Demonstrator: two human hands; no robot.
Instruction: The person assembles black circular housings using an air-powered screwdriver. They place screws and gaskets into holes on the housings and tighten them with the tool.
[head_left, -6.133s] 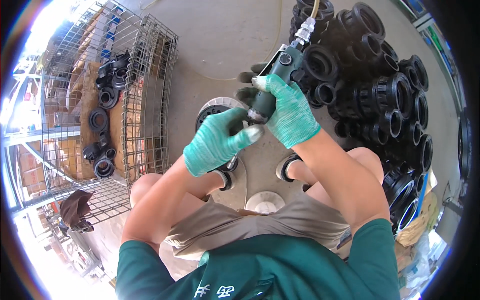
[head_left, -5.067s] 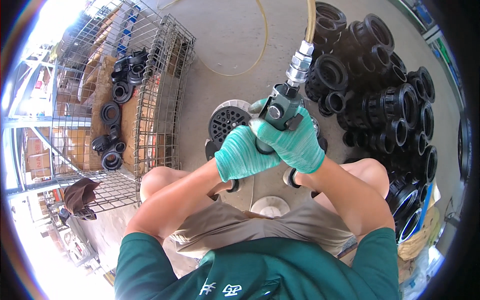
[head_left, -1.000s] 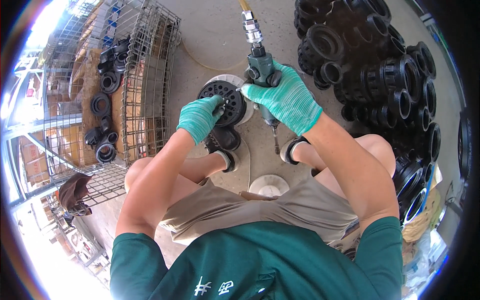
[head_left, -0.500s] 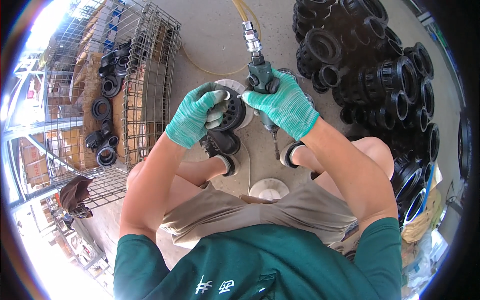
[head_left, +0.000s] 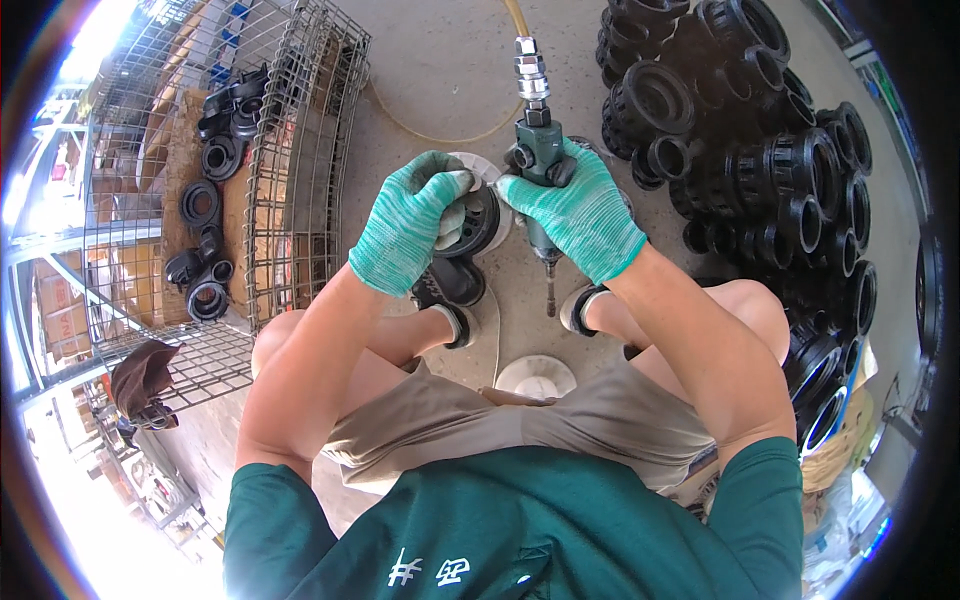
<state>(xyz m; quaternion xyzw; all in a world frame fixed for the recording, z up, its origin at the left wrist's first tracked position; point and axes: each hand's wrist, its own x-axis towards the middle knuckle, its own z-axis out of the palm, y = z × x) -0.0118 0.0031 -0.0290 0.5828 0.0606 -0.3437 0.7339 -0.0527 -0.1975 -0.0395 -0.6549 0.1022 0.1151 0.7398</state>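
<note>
My left hand point(head_left: 408, 222), in a green knit glove with greyish fingertips, is closed, thumb against curled fingers. What it pinches, if anything, is hidden. Just beyond its fingers is a round black part with holes point(head_left: 482, 222), partly covered by the hand; I cannot tell whether they touch. My right hand point(head_left: 580, 215), gloved alike, is wrapped round a dark green air tool point(head_left: 541, 150). The tool's slim metal bit point(head_left: 551, 290) points back toward me. From its metal coupling point(head_left: 530, 75), a yellowish hose point(head_left: 516, 18) leads away. My right thumb reaches toward the left fingertips.
Black ring-shaped and pipe-like parts point(head_left: 760, 150) are piled high on the right. On the left stands a wire mesh cage point(head_left: 300, 170) with black fittings point(head_left: 205, 205) inside. A white round stool or lid point(head_left: 537, 377) lies between my feet, another white round object point(head_left: 478, 165) beyond my hands.
Both hands and the air tool appear slightly farther right, along with a small shift of the whole view. The bit now points more squarely toward me. Both grips look unchanged.
</note>
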